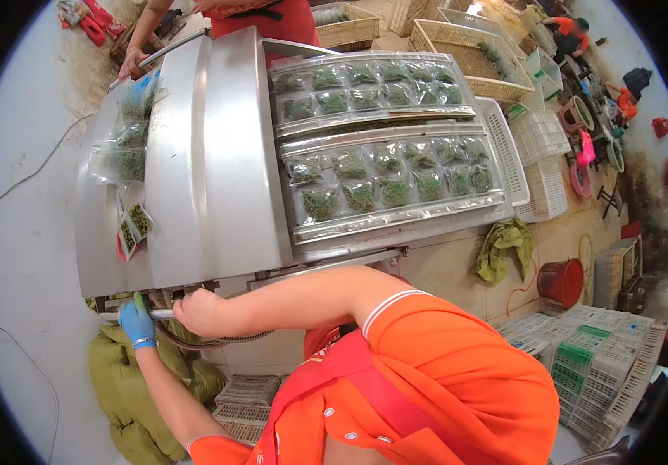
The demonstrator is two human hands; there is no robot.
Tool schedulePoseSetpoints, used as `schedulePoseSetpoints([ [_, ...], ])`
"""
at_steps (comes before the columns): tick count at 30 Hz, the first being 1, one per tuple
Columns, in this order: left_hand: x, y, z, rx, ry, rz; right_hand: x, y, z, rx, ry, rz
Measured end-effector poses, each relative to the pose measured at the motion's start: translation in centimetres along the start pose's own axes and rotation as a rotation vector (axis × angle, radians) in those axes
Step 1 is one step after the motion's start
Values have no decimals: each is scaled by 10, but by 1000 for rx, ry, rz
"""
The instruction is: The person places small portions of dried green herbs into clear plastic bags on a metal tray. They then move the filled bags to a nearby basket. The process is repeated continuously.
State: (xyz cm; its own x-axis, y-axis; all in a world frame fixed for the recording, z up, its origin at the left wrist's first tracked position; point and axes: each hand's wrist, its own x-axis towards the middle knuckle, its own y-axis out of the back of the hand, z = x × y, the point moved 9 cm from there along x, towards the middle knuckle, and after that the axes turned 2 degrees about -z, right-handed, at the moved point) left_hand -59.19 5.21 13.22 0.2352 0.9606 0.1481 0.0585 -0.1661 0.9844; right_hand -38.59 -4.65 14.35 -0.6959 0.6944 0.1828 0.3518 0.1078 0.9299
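Observation:
My left hand (137, 319), in a blue glove, is closed around a metal bar (163, 314) along the near side of a large steel vacuum packing machine (233, 139). Just right of it, my bare right hand (198, 311) is curled into a grip at the same bar, its fingers partly hidden. The machine's wide lid (171, 155) lies over its left part. On the uncovered right bed, clear bags of green leafy herbs (361, 194) lie in paired rows, their edges along metal strips. More filled bags (124, 159) rest on the lid's far left slope.
Across the machine a person in red (268, 19) has a hand (132, 63) on the far-side bar. Cream crates (469, 66) stand beyond the bed. Green cloth (128, 387) hangs below my left arm. A red bucket (560, 280) and stacked crates (590, 356) stand at right.

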Motion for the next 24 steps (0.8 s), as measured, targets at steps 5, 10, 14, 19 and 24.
schedulePoseSetpoints([
  [5,9,53,32,-159,5,146,-41,77,-6,-6,18,57],
  [10,-29,196,206,-378,-273,285,-157,198,2,15,-43,49],
  [14,-50,265,310,-319,-630,249,-263,264,28,48,-276,-77],
  [19,-47,217,393,-193,-824,-92,-394,278,77,-92,-647,-98],
  [24,-83,101,545,-335,-1030,-260,-549,213,158,-246,-1027,-73],
])
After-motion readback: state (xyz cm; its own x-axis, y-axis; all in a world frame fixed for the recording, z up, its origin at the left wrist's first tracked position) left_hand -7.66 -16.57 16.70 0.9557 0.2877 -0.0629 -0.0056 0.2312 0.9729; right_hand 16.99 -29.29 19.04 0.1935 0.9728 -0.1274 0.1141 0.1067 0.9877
